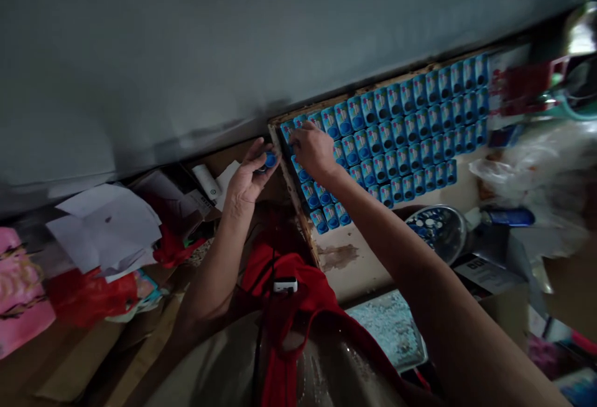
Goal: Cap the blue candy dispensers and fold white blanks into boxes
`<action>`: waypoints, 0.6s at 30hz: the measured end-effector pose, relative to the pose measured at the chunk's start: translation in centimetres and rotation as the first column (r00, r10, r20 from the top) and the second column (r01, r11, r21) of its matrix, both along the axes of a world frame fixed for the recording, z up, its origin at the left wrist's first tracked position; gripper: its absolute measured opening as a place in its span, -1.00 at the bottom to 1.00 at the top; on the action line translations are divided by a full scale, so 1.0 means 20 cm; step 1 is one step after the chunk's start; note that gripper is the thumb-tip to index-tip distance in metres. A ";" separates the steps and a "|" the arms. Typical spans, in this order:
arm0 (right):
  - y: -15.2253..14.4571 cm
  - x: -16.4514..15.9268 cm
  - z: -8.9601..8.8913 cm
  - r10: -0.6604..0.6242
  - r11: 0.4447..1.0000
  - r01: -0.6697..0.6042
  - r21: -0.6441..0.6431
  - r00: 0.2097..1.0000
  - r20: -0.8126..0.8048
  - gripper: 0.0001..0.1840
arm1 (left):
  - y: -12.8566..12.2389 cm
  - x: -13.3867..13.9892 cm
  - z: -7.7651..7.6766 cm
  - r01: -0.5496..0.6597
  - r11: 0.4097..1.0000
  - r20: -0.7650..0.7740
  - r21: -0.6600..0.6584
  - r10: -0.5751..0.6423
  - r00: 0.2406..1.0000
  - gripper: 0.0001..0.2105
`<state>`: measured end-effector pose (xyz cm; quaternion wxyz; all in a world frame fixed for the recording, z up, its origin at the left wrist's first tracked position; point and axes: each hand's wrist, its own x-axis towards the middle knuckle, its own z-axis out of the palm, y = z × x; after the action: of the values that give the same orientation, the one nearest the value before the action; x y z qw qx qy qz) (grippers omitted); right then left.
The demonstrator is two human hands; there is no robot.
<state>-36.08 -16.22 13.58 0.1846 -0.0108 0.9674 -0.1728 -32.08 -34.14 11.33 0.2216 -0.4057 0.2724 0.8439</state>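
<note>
My left hand point(252, 173) is raised just off the left edge of the board, its fingers curled around a small round blue piece point(270, 160). Over the board's upper left corner, my right hand point(313, 149) has its fingertips pinched together at the blue cards. Whatever is between those fingertips is too small and dark to make out. Rows of blue printed cards point(382, 105) lie side by side on the pale wooden board point(364, 270). Many cards at the right carry a dark round spot; several at the left show a plain blue round area.
At the right, a metal bowl point(459, 233) holds small dark and white pieces. A tray point(415, 357) of pale blue bits stands near my lap. Clear plastic bags point(545, 158) and a blue can point(508, 216) lie right; papers point(109, 226) lie left. The wall point(186, 52) borders the board's back.
</note>
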 end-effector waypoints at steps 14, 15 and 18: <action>0.06 -0.07 0.12 -0.101 0.991 0.108 -0.085 0.992 0.082 -0.67 | 0.15 -0.06 0.17 0.096 0.985 0.113 -0.140 -0.080 0.990 -0.78; 0.09 0.00 0.13 -0.115 0.976 0.120 -0.181 0.993 0.038 -0.73 | 0.17 -0.06 0.17 0.105 0.984 0.120 -0.147 -0.088 0.989 -0.79; 0.17 0.28 0.17 -0.191 0.874 0.143 -0.465 0.980 -0.058 -0.77 | 0.23 -0.01 0.14 0.230 0.969 0.149 -0.092 -0.215 0.965 -0.78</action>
<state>-30.54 -12.82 16.94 0.1116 0.0209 0.9047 -0.4107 -32.27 -29.45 14.11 0.3108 -0.4415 0.3458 0.7674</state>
